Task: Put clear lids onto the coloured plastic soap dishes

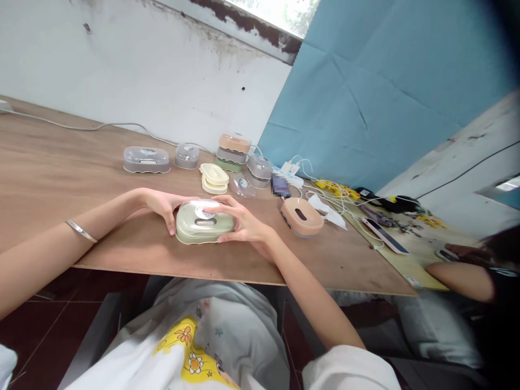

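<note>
A pale green oval box with a clear lid and a round white sticker rests on the wooden table near its front edge. My left hand wraps its left end, thumb down the side. My right hand grips its right end, fingers curled over the top and front. Both hands are closed on the box.
Behind stand a clear-lidded box, a small clear box, cream lids, a stack of boxes and a peach box. Cables and a phone lie right. Another person's arm rests at the right edge.
</note>
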The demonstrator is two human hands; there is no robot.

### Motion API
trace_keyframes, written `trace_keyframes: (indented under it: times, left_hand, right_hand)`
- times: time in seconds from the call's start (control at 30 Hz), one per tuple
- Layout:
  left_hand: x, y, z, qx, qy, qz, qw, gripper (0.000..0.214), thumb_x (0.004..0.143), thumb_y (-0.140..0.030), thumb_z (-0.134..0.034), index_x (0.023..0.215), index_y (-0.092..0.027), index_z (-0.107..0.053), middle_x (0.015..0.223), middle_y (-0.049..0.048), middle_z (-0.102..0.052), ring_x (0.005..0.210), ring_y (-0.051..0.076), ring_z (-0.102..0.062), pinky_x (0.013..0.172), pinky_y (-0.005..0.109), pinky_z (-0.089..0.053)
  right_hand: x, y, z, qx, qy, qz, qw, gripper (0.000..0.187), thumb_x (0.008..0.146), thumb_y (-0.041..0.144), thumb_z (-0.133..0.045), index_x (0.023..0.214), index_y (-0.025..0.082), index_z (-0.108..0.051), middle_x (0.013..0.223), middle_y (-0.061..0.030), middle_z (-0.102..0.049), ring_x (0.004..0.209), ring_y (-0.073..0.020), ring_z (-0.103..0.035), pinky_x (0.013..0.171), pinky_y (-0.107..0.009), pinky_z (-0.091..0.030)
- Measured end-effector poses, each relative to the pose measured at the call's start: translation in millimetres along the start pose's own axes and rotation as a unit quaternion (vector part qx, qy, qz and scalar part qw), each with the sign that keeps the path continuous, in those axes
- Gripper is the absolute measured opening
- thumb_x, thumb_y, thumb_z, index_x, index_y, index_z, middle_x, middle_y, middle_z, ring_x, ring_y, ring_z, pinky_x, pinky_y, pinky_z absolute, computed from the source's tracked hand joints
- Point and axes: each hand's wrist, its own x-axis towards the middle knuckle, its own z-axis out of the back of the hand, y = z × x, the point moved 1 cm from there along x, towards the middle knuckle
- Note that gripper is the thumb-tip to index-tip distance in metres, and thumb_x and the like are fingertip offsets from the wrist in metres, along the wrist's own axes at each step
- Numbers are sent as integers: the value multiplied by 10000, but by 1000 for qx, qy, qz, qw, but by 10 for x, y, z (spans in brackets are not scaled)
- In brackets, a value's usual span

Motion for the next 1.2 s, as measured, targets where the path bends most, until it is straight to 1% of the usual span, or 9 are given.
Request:
trace_keyframes:
  times: [0.13, 0.33, 0.5, 0.63, 0.73, 0.87, 1.0, 1.1, 1.2]
  left_hand:
    - [-30, 81, 32, 28, -20, 31, 999, 1027, 564, -438, -839, 1448, -293, -337, 1451, 44, -456, 1303, 298, -445, 1015, 332, -444]
    - [-68, 226, 97, 134, -49, 83, 986, 1118, 506, -464, -862, 1467, -317, -311, 1558, 59, -255, 1419, 360, -206, 1148, 484, -216]
    - [-51, 175, 84, 135, -49, 75, 987, 1061, 507, -456, -861, 1439, -317, -374, 1544, 51, -293, 1409, 371, -229, 1146, 498, -219]
    - [-43, 160, 74, 162, -51, 122, 978, 1128, 489, -494, -857, 1465, -299, -326, 1560, 74, -246, 1418, 409, -159, 1143, 561, -157]
    - [-42, 153, 68, 184, -33, 141, 972, 1162, 523, -529, -833, 1495, -304, -238, 1584, 73, -159, 1431, 404, -95, 1152, 558, -110]
    - [-37, 114, 59, 197, 0, 168, 966, 1085, 576, -560, -793, 1488, -301, -264, 1599, 50, -56, 1437, 402, -3, 1156, 555, -67]
    - [-34, 87, 53, 201, 9, 167, 965, 1090, 595, -569, -778, 1498, -313, -222, 1602, 36, -25, 1441, 387, 15, 1158, 549, -49]
    - [-37, 94, 50, 195, 13, 175, 965, 1102, 586, -576, -776, 1499, -316, -215, 1602, 32, -12, 1442, 381, 28, 1159, 541, -34]
    - [-47, 106, 54, 185, 13, 188, 964, 1141, 575, -602, -767, 1508, -298, -185, 1602, 40, 17, 1444, 374, 40, 1162, 529, -25]
  right_hand:
    - [-6, -14, 4, -7, 2, 2, 1000, 658, 690, 486, -774, 1281, 289, -564, 1327, -92, -403, 1311, -265, -388, 1094, -441, -344]
    - [22, 16, -3, -14, 1, 22, 1000, 643, 709, 466, -768, 1296, 314, -554, 1329, -84, -399, 1314, -269, -391, 1101, -448, -336]
    - [33, 48, -2, -32, 29, 12, 999, 648, 735, 463, -748, 1322, 301, -528, 1399, -95, -361, 1374, -272, -316, 1127, -449, -298]
    - [-9, 47, 4, -37, 29, 14, 999, 676, 743, 465, -743, 1348, 298, -492, 1402, -98, -362, 1385, -262, -291, 1135, -450, -282]
    - [-53, 50, 20, -26, 20, -5, 999, 691, 734, 505, -738, 1343, 284, -496, 1395, -107, -372, 1383, -267, -296, 1128, -454, -288]
    - [-96, 88, 55, 7, 16, -42, 999, 660, 771, 555, -681, 1336, 263, -508, 1369, -117, -395, 1366, -261, -327, 1119, -443, -300]
    - [-117, 133, 77, 18, 29, -56, 998, 593, 793, 515, -678, 1320, 294, -521, 1404, -85, -353, 1389, -250, -282, 1135, -431, -275]
    - [-132, 147, 85, 24, 32, -53, 998, 645, 741, 463, -749, 1320, 301, -517, 1374, -72, -346, 1378, -244, -287, 1144, -411, -269]
    - [-147, 136, 92, 13, 36, -74, 996, 746, 695, 431, -794, 1355, 293, -473, 1309, -76, -343, 1343, -234, -310, 1143, -403, -276]
